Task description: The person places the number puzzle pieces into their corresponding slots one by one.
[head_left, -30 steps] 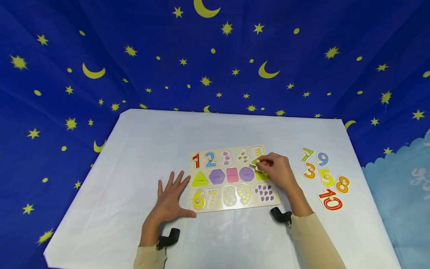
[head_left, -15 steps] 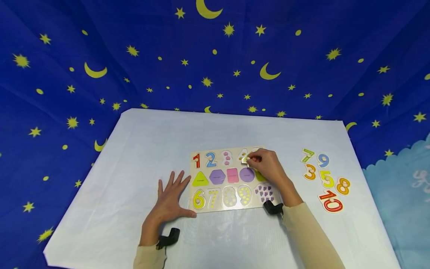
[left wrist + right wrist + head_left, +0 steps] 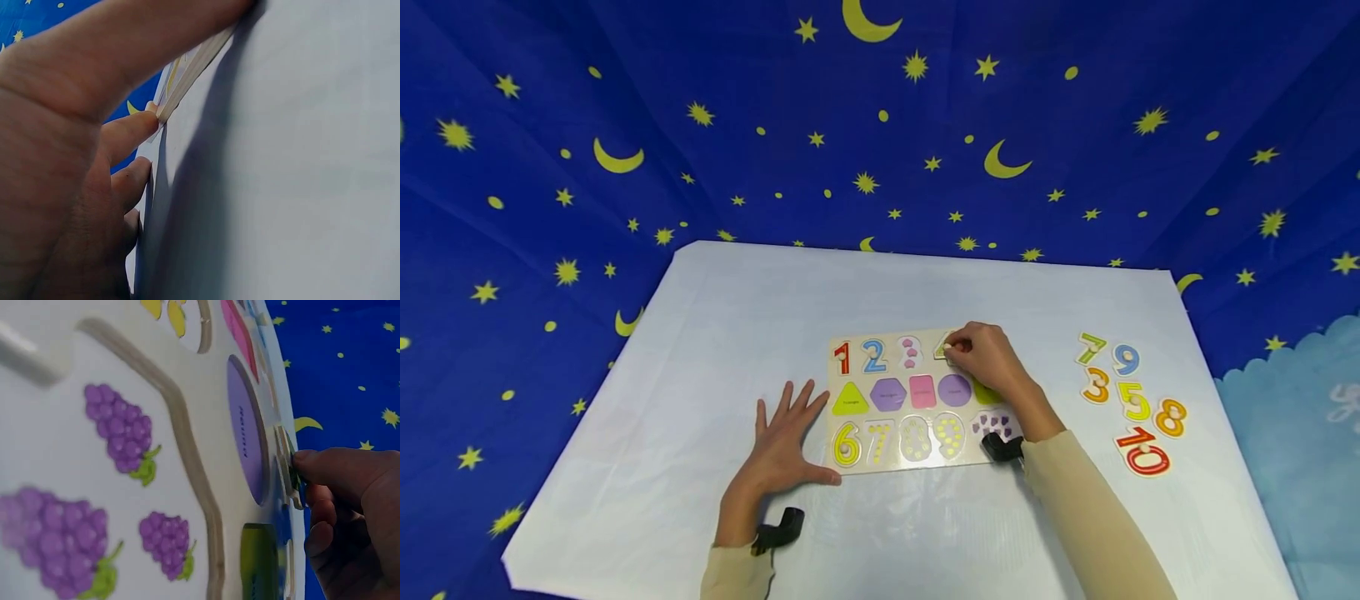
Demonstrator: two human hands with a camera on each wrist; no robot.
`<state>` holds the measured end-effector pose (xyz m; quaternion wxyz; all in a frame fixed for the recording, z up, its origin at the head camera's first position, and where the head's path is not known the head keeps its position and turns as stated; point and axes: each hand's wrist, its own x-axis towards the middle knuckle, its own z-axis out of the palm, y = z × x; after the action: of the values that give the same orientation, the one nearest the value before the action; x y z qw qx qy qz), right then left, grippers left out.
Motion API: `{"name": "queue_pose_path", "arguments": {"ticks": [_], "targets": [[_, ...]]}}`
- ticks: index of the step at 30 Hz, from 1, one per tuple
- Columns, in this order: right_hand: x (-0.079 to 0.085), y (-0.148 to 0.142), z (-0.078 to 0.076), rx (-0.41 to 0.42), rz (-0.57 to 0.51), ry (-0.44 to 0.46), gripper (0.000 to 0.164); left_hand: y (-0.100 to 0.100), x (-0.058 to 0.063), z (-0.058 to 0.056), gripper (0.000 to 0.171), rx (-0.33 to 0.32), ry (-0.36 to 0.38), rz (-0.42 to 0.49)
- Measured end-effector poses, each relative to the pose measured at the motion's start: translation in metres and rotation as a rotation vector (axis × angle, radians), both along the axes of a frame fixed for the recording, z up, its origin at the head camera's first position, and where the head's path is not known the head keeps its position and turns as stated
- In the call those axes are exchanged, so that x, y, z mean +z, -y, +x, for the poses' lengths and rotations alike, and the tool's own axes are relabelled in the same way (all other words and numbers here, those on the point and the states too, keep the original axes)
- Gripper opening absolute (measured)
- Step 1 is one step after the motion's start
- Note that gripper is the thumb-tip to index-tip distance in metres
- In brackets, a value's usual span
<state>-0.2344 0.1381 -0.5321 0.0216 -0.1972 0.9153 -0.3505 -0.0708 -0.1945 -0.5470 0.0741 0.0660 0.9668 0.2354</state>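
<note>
My right hand (image 3: 988, 354) pinches the knob of a green number 4 puzzle piece (image 3: 940, 351) at the 4-shaped recess in the board's top row. In the right wrist view the piece (image 3: 287, 467) stands at the board's surface, its far side partly behind the thumb. The wooden number board (image 3: 898, 411) lies on the table, with the 1, 2 and 6 pieces in their recesses. Spread flat, my left hand (image 3: 778, 450) rests at the board's left edge, thumb near the lower corner. In the left wrist view a fingertip (image 3: 149, 120) touches the board's edge.
Right of the board, loose number pieces lie on the white table (image 3: 737, 317): 7 (image 3: 1090, 348), 9 (image 3: 1126, 359), 3 (image 3: 1096, 386), 5 (image 3: 1133, 402), 8 (image 3: 1171, 417) and 10 (image 3: 1144, 452). A starry blue cloth (image 3: 775, 100) hangs behind.
My right hand has moved left with the number 4 piece, from the fifth recess of the top row to the fourth. The left hand stays at the board's edge.
</note>
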Motion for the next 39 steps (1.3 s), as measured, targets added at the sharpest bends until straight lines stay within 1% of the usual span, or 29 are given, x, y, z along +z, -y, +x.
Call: {"name": "queue_pose_path", "arguments": {"ticks": [5,9,15,20,25,32,36,39], "targets": [[-0.004,0.002,-0.003,-0.004,0.029,0.043,0.013,0.0,-0.002,0.0,0.129,0.0,0.009,-0.003],[-0.005,0.003,-0.003,-0.016,0.033,0.059,0.014,0.0,-0.003,-0.001,0.129,0.006,0.009,-0.001],[-0.006,-0.001,-0.001,-0.026,0.021,0.054,0.02,-0.001,-0.003,-0.002,0.129,0.016,0.016,0.002],[-0.008,-0.009,0.008,-0.054,-0.023,0.022,0.026,-0.001,-0.004,-0.002,0.13,0.017,0.024,-0.008],[-0.007,-0.024,0.024,-0.095,-0.049,-0.011,0.023,0.0,-0.004,0.0,0.131,0.02,0.025,0.0],[-0.001,-0.064,0.056,-0.188,-0.057,-0.047,0.019,0.0,-0.005,0.001,0.132,0.013,0.042,0.011],[-0.009,-0.09,0.075,-0.257,-0.043,-0.073,0.019,-0.001,-0.005,0.001,0.132,0.022,0.035,0.024],[-0.018,-0.112,0.09,-0.34,-0.019,-0.082,0.02,-0.001,-0.007,0.001,0.132,0.018,0.033,0.016]]}}
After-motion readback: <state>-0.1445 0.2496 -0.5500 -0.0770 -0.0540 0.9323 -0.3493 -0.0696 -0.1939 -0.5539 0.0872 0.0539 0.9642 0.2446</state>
